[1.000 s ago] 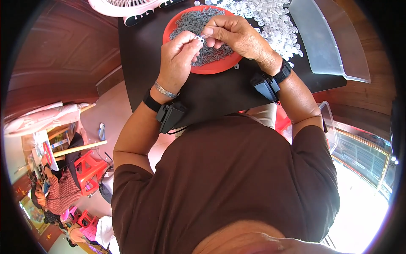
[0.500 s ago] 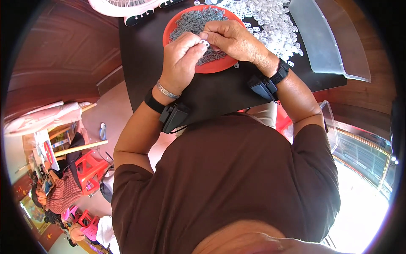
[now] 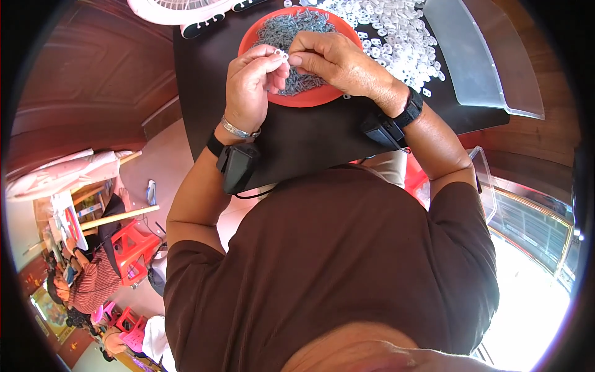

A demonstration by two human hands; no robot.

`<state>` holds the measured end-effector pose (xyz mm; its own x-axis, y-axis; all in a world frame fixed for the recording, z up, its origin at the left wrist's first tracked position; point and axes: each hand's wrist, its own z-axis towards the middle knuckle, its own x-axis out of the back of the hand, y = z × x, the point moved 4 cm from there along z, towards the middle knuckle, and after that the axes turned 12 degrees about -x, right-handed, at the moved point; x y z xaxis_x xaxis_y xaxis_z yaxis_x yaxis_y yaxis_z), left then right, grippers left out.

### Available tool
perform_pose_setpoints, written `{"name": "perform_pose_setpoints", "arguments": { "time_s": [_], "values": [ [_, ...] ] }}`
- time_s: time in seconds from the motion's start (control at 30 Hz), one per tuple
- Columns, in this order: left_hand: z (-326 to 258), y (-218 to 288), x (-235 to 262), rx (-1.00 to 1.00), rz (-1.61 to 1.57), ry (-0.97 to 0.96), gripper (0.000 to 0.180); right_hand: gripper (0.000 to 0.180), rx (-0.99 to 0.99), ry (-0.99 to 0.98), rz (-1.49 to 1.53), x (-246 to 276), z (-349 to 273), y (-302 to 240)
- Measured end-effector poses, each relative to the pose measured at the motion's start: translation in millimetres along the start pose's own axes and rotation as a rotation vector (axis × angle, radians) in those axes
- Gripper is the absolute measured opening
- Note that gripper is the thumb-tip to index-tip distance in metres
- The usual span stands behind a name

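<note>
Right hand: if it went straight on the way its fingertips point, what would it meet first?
Probably the small white piece pinched by the left hand; one view leaves depth, and whether they already touch, unclear.

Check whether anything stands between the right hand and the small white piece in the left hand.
Nothing visible does: the right hand is close beside the small white piece, which the left hand pinches over the red tray.
</note>
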<state>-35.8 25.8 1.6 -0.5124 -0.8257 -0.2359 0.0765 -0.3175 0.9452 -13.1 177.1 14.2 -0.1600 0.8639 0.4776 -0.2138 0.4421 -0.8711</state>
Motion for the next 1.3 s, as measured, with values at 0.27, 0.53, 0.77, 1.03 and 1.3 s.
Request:
{"name": "perform_pose_setpoints", "arguments": {
  "time_s": [0.27,0.53,0.77,1.03,1.3],
  "values": [
    [1.4,-1.3,4.3,-0.028,0.016,-0.027,0.020,0.012,-0.019,0.012,0.155,8.3,2.0,-0.3],
    [1.8,4.9,1.1,-0.179,0.378,-0.022,0.020,0.011,0.039,0.110,-0.161,16.0,-3.4,-9.6],
    [0.6,5.8,0.8,-0.102,0.305,-0.028,0.020,0.019,-0.064,-0.025,-0.009,17.8,-2.1,-8.0],
    [-1.2,0.4,-3.9,-0.063,0.315,-0.109,0.020,0.022,-0.065,-0.100,0.050,11.8,-0.4,-2.6],
    [-1.8,2.2,-4.9,-0.054,0.327,-0.111,0.020,0.011,0.035,0.021,0.088,13.6,-0.6,-4.5]
  ]
}}
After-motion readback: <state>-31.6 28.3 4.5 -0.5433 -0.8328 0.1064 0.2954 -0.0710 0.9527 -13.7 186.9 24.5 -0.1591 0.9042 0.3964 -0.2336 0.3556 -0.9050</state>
